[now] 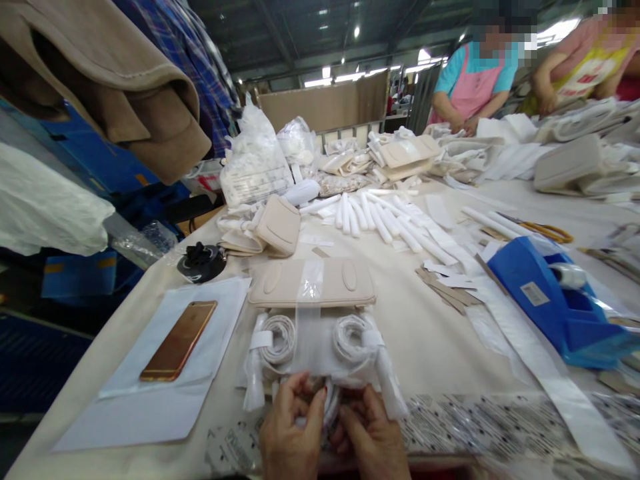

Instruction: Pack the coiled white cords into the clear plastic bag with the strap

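A beige handbag point(285, 283) lies on the table before me, with a clear plastic strip point(310, 290) over its middle. On its near side are two coiled straps, the left coil point(279, 339) and the right coil point(350, 337), each with a white band. White tissue-wrapped ends point(390, 383) hang beside them. At the near edge of the bag, my left hand point(293, 430) and my right hand point(373, 433) are closed, fingertips pinching a whitish wrapped strip point(330, 403) between them. Its lower part is hidden by my fingers.
Left lie papers point(130, 420) with a phone point(179, 340) and a black round object point(201, 261). White foam rolls point(373, 217) and another beige bag point(277, 227) are beyond. A blue tape dispenser point(555, 300) stands right. Two people work at the far right.
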The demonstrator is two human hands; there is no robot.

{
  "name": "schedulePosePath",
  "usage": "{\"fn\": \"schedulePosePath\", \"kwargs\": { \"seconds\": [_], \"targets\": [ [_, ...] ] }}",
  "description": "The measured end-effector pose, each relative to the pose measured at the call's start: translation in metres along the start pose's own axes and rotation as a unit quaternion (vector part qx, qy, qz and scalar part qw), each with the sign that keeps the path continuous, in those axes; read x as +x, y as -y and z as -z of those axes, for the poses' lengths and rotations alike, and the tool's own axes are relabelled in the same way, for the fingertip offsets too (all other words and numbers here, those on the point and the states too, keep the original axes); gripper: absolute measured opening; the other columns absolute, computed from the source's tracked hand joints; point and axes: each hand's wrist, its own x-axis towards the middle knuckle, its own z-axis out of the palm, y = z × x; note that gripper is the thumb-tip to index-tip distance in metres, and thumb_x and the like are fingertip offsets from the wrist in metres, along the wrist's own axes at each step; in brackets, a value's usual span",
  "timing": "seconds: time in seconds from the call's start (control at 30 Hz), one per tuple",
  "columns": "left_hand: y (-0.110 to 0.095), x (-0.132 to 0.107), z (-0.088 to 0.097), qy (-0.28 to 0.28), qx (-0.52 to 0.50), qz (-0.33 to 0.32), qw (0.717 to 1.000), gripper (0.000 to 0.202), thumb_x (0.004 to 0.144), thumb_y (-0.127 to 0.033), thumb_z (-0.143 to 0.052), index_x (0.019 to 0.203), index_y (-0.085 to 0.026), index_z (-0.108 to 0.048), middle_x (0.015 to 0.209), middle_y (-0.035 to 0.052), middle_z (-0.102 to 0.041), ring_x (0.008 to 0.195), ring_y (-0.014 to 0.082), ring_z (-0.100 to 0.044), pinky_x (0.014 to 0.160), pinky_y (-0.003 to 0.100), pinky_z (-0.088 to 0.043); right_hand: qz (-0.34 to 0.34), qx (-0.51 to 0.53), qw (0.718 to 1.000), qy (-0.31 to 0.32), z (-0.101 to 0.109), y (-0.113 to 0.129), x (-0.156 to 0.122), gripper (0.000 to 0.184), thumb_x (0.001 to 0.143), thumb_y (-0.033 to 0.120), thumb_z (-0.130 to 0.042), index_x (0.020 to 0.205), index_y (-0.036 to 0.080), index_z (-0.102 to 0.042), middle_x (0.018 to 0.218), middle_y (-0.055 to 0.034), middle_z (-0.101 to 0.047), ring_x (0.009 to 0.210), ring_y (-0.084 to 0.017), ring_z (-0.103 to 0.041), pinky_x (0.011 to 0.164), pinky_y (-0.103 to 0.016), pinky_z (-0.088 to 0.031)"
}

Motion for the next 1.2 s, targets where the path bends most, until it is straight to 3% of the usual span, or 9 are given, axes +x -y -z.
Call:
{"fn": "schedulePosePath", "kwargs": {
  "seconds": [0.2, 0.37, 0.53, 0.7, 0.9, 1.2],
  "targets": [
    [0.007, 0.009, 0.004, 0.111, 0.041, -0.093, 0.989, 0.021, 0.089, -0.036, -0.048, 0.081, -0.024, -0.064, 0.072, -0.0015, -0.068, 0.064, 0.0151, -0.064, 0.057, 0.023, -0.05, -0.005, 0.038, 0.999, -0.017, -0.003, 0.005, -0.002, 0.032, 0.068, 0.042, -0.066, 0.087, 0.017, -0.057, 0.045, 0.0055, -0.057, 0.036, -0.009, -0.05, 0.039, -0.019, -0.042],
    [0.01, 0.009, 0.005, 0.082, 0.078, -0.211, 0.971, 0.016, 0.09, -0.024, -0.046, 0.087, -0.022, -0.063, 0.075, -0.0007, -0.067, 0.069, 0.0147, -0.062, 0.063, 0.024, -0.05, -0.021, 0.074, 0.997, -0.01, -0.004, 0.001, 0.001, 0.034, 0.067, 0.043, -0.068, 0.087, 0.016, -0.058, 0.043, 0.0063, -0.056, 0.035, -0.008, -0.048, 0.039, -0.018, -0.04],
    [0.006, 0.009, 0.008, 0.092, 0.096, -0.321, 0.938, 0.016, 0.089, -0.016, -0.043, 0.094, -0.02, -0.058, 0.081, 0.0015, -0.067, 0.071, 0.0146, -0.061, 0.067, 0.026, -0.047, -0.026, 0.082, 0.996, -0.011, -0.004, 0.003, 0.001, 0.031, 0.066, 0.041, -0.07, 0.085, 0.019, -0.058, 0.046, 0.0063, -0.058, 0.038, -0.009, -0.05, 0.039, -0.018, -0.039],
    [0.002, 0.008, 0.008, 0.106, 0.125, -0.287, 0.944, 0.01, 0.085, -0.025, -0.055, 0.094, -0.02, -0.055, 0.082, 0.0019, -0.065, 0.074, 0.0179, -0.059, 0.068, 0.031, -0.046, -0.03, 0.089, 0.995, -0.019, -0.001, 0.006, 0.0, 0.023, 0.064, 0.031, -0.07, 0.08, 0.021, -0.057, 0.054, 0.0075, -0.06, 0.043, -0.009, -0.053, 0.042, -0.017, -0.041],
    [0.002, 0.006, 0.003, 0.103, 0.132, -0.22, 0.961, 0.009, 0.082, -0.019, -0.053, 0.089, -0.022, -0.058, 0.078, 0.0001, -0.065, 0.072, 0.0187, -0.056, 0.067, 0.031, -0.045, -0.057, 0.089, 0.994, 0.028, 0.004, 0.007, 0.007, 0.027, 0.064, 0.036, -0.07, 0.079, 0.019, -0.055, 0.049, 0.0077, -0.057, 0.037, -0.007, -0.049, 0.038, -0.017, -0.037],
    [0.0, 0.01, 0.005, 0.084, 0.112, -0.284, 0.949, 0.014, 0.085, -0.014, -0.049, 0.086, -0.022, -0.059, 0.076, -0.0016, -0.067, 0.067, 0.0149, -0.058, 0.066, 0.029, -0.043, -0.076, 0.08, 0.994, -0.024, -0.004, 0.034, 0.008, 0.03, 0.053, 0.035, -0.064, 0.075, 0.018, -0.054, 0.04, 0.008, -0.053, 0.033, -0.008, -0.045, 0.035, -0.017, -0.034]
  ]
}}
